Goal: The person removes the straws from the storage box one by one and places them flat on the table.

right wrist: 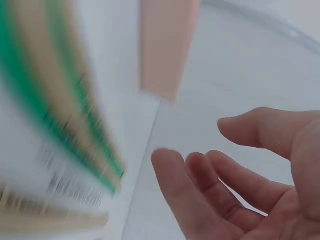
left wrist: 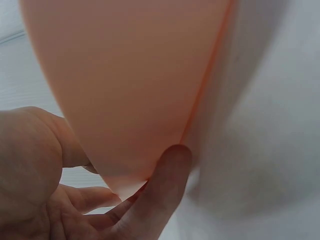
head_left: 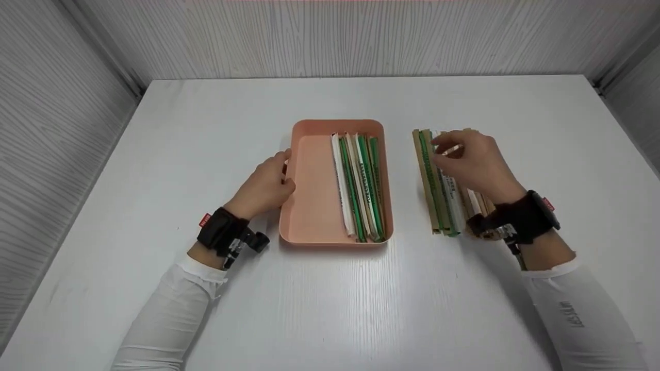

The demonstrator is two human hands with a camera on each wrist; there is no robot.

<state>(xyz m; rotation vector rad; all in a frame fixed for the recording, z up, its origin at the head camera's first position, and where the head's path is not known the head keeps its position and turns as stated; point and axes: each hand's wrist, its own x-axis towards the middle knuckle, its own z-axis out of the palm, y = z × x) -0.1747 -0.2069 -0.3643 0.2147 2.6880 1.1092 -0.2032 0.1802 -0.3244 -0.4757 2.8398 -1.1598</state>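
My left hand (head_left: 264, 184) grips the left wall of a shallow pink tray (head_left: 312, 206), thumb and fingers on either side of it in the left wrist view. Several slim wrapped sticks (head_left: 362, 185), white, green and tan, lie side by side along the tray's right half. My right hand (head_left: 472, 159) hovers over a second row of long wrapped sticks (head_left: 430, 196) right of the tray. Its thumb and fingertips stand apart with nothing between them in the right wrist view. The hand and wrist hide part of that row.
All of this is on a white table (head_left: 330, 304) with grey wood-grain panels (head_left: 361, 38) at the back and sides. A strapped camera (head_left: 227, 237) sits on the left wrist, another (head_left: 515, 221) on the right.
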